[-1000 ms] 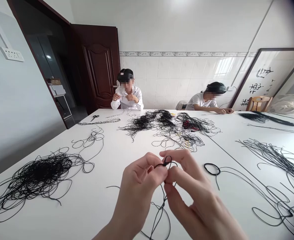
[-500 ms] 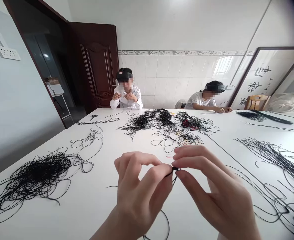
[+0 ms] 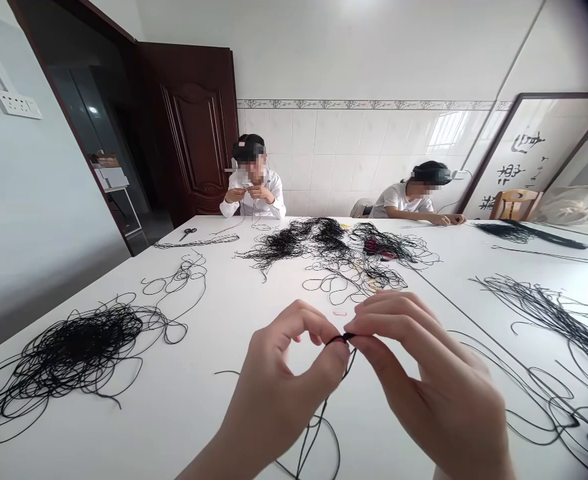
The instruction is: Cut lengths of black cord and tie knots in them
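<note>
From where I stand, the two hands meet over the near part of the white desk, raised clear of its top. Between them is the black cord, at a small dark thickening that looks like a knot (too small for me to make out how it is tied). The left hand pinches it from one side, thumb against forefinger; the right hand grips just beside, thumb below and fingers above, the other fingers lifted away, probably so the pinch stays in sight. Holding on both sides seems meant to keep so thin a cord steady and taut. Its tails hang below the grip and trail onto the surface.

A loose black tangle lies off to the left and a sheaf of cords to the right, both apart from the hands, leaving the middle workable, I'd judge. Farther off, near a seated co-worker, lies a pair of scissors.
</note>
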Action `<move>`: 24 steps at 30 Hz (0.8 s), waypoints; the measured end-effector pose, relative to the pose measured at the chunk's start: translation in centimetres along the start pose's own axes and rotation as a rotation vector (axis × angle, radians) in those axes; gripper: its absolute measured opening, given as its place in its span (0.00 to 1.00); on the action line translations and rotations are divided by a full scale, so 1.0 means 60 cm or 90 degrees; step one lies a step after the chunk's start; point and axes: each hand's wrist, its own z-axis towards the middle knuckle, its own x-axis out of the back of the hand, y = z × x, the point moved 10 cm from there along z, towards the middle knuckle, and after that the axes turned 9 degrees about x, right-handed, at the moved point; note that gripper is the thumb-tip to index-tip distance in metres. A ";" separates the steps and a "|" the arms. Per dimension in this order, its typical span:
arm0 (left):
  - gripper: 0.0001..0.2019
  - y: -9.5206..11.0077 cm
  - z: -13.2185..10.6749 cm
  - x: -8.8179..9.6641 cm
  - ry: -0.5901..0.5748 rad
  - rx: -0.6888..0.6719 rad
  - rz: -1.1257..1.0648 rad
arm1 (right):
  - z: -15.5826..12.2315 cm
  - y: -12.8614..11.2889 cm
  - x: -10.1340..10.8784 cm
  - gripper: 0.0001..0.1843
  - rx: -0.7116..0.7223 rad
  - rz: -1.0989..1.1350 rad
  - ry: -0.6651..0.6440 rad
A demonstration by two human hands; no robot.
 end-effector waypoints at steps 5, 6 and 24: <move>0.09 -0.004 0.001 -0.012 -0.053 0.011 -0.087 | 0.000 -0.008 0.000 0.17 0.027 0.024 0.028; 0.09 -0.007 0.002 -0.012 -0.055 0.024 -0.116 | -0.002 -0.007 0.004 0.17 0.020 0.036 0.049; 0.09 -0.019 -0.005 -0.006 -0.013 0.050 -0.375 | 0.007 -0.037 -0.042 0.13 0.013 -0.056 -0.033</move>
